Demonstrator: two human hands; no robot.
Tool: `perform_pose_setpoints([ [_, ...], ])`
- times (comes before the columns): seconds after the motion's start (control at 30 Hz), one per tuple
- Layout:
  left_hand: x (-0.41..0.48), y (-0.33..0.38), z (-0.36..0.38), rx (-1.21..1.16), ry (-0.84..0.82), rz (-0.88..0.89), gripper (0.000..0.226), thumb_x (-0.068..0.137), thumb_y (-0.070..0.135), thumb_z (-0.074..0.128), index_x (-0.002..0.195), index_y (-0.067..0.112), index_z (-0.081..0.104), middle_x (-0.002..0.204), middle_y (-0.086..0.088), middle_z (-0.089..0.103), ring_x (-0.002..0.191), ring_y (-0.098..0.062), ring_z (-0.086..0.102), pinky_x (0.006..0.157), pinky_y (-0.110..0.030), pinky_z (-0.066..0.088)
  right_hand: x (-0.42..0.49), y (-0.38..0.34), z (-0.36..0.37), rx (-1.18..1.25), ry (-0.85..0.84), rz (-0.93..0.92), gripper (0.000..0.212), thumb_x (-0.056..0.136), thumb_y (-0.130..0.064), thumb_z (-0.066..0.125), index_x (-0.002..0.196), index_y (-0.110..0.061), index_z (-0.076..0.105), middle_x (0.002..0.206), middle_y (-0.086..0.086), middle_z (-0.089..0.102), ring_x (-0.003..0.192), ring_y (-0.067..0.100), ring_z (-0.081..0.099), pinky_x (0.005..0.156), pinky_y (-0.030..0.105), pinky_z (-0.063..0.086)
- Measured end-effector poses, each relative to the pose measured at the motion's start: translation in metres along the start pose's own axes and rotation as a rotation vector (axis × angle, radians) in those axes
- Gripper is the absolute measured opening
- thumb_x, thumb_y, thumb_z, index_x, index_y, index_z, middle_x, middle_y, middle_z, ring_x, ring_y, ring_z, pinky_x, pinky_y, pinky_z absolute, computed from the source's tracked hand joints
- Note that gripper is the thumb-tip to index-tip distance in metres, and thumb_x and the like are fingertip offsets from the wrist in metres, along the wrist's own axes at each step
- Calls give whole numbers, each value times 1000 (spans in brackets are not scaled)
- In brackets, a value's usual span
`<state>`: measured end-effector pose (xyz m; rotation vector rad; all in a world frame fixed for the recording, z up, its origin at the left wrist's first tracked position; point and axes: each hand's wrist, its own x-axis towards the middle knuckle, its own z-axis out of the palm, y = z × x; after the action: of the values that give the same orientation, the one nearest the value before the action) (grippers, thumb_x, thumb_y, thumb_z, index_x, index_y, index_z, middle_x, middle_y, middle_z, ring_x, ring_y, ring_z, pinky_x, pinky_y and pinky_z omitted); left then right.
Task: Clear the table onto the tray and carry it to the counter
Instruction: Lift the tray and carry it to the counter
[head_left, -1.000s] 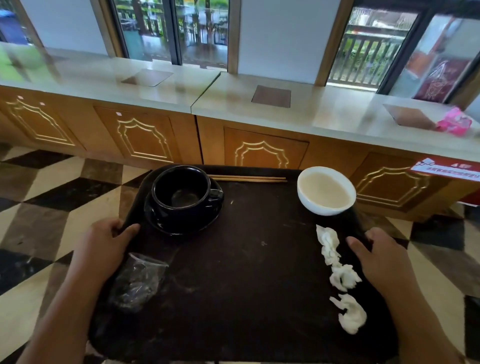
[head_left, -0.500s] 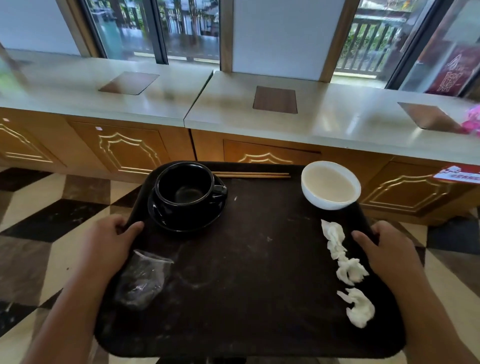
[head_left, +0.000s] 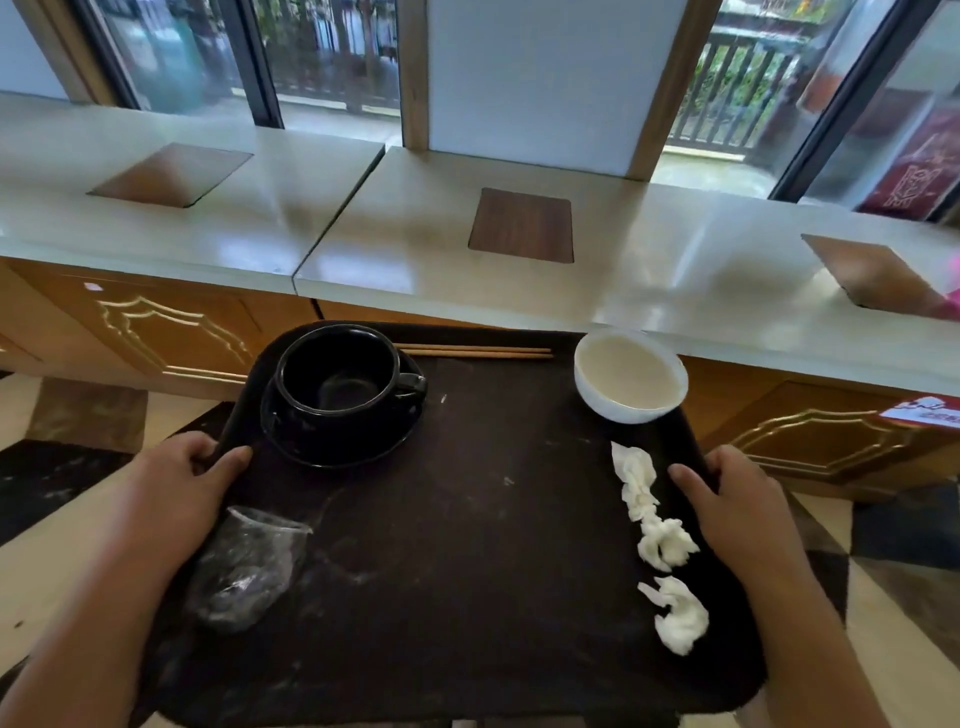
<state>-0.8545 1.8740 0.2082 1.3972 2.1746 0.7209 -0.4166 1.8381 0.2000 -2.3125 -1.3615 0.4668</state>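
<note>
Tray (head_left: 467, 597) loaded, carry step, far edge at counter (head_left: 415, 249). Left hand (head_left: 171, 499), right hand (head_left: 743, 514) clamp side rims. Next: lift over edge, keep level; bowl (head_left: 630, 376) full.

The dark rectangular plastic tray (head_left: 467, 571) runs past the bottom edge, its side rims hide the fingers of both hands, and a pink object (head_left: 951, 304) is cut off at right.

— Any legible markings?
— None. A red-and-white printed sticker (head_left: 930, 413) sits on the far-right wooden cabinet front (head_left: 831, 441); its characters are too blurred to read.
— Elsewhere?
— A dark red poster (head_left: 919, 171) behind the right window: a pattern only.
</note>
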Motion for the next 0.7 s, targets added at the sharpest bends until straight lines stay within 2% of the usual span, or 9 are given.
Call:
perform_pose_setpoints([
  [0.33, 107, 83, 60, 63, -5, 16, 29, 89, 31, 70, 67, 14, 64, 66, -8, 65, 64, -25, 58, 59, -38, 41, 147, -21, -15, -18, -44, 8, 18, 95, -32, 62, 94, -17, 52, 77, -4, 56, 65, 5, 50, 52, 22, 31],
  [0.5, 164, 112, 86, 26, -15, 30, 22, 91, 30, 68, 77, 13, 70, 70, -5, 66, 65, -20, 58, 57, -33, 38, 215, -38, 0, -8, -37, 11, 22, 95, -34, 62, 99, -13, 55, 77, -3, 56, 66, 6, 52, 52, 23, 34],
  [0.7, 265, 144, 129, 31, -10, 56, 25, 90, 32, 69, 72, 15, 67, 67, -3, 66, 65, -22, 60, 58, -36, 42, 314, -62, 29, -25, -15, 30, 23, 95, -34, 62, 91, -12, 55, 76, 0, 58, 66, 10, 52, 54, 28, 35],
])
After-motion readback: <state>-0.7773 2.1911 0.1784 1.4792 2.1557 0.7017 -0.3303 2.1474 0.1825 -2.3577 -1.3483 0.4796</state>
